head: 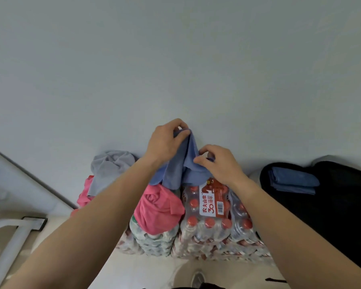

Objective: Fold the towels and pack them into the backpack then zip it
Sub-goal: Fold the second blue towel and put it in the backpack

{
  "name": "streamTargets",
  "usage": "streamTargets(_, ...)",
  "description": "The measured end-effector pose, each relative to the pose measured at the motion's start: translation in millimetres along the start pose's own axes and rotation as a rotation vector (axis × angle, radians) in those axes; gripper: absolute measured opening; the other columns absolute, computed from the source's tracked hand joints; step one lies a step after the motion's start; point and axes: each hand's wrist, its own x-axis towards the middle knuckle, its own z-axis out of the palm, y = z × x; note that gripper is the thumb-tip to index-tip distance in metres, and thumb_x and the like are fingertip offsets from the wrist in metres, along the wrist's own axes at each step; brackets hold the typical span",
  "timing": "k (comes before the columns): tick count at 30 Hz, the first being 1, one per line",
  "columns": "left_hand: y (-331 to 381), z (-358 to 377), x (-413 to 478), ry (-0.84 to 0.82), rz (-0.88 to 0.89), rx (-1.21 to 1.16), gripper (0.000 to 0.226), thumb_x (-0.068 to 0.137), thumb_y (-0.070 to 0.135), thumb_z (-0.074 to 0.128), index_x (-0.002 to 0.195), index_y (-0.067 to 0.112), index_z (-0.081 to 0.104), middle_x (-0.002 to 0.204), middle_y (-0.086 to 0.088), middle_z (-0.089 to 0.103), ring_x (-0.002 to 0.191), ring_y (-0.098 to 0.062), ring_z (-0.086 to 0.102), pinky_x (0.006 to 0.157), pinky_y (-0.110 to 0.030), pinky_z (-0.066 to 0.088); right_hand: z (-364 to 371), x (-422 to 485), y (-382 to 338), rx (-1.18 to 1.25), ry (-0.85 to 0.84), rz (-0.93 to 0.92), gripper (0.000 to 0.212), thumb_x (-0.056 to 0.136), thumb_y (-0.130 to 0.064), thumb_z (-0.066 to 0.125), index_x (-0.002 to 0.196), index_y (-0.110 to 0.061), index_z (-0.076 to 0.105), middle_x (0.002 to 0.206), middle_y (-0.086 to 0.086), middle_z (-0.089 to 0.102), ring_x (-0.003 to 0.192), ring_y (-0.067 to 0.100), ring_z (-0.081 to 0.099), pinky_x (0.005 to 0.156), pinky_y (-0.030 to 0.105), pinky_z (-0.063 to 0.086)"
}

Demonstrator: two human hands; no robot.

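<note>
A blue towel (182, 165) hangs lifted above stacked packs of water bottles. My left hand (165, 140) grips its upper edge, raised near the wall. My right hand (219, 163) pinches another edge lower and to the right. A pink towel (158, 207) lies crumpled on the packs just below. A grey towel (111, 167) is bunched at the back left, over another pink towel (84, 195). The black backpack (329, 201) lies open to the right, with a folded blue towel (292, 180) inside it.
Shrink-wrapped packs of red-capped water bottles (213, 226) serve as the work surface against a plain white wall (175, 59). A white metal frame (10, 236) stands at the lower left on the pale floor (146, 272). A shoe (197, 279) shows at the bottom.
</note>
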Motion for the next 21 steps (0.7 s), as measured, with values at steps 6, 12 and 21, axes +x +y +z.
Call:
streamTargets(6, 3.6, -17.7, 10.9, 0.046, -0.023, 0.029, 0.009, 0.091, 0.037, 0.064, 0.089, 0.029, 0.067, 0.074, 0.005, 0.066, 0.073, -0.013, 0.061, 0.066, -0.034, 0.051, 2.9, -2.0, 7.3, -0.208, -0.074, 0.001, 0.037, 0.095, -0.047, 0.056, 0.069, -0.026, 0.042, 0.074, -0.004, 0.043, 0.067, 0.018, 0.049, 0.062, 0.034, 0.037)
streamTargets(12, 18.5, -24.7, 15.7, -0.122, -0.012, 0.045, 0.010, 0.080, 0.037, 0.077, 0.081, 0.028, 0.071, 0.081, 0.014, 0.071, 0.084, -0.003, 0.063, 0.078, -0.033, 0.054, -19.9, 9.0, 22.6, -0.322, -0.140, 0.194, 0.023, 0.088, -0.046, 0.062, 0.080, -0.024, 0.057, 0.084, -0.009, 0.054, 0.084, 0.019, 0.057, 0.064, 0.030, 0.041)
streamTargets(21, 19.4, -3.3, 0.7, -0.150, -0.064, -0.202, 0.034, 0.088, 0.035, 0.071, 0.113, 0.020, 0.054, 0.075, -0.010, 0.067, 0.065, -0.015, 0.061, 0.061, -0.023, 0.047, -34.8, 36.1, -35.8, 0.076, 0.030, 0.005, 0.009, 0.094, -0.022, 0.062, 0.093, -0.024, 0.071, 0.081, -0.006, 0.069, 0.076, 0.007, 0.063, 0.067, 0.017, 0.042)
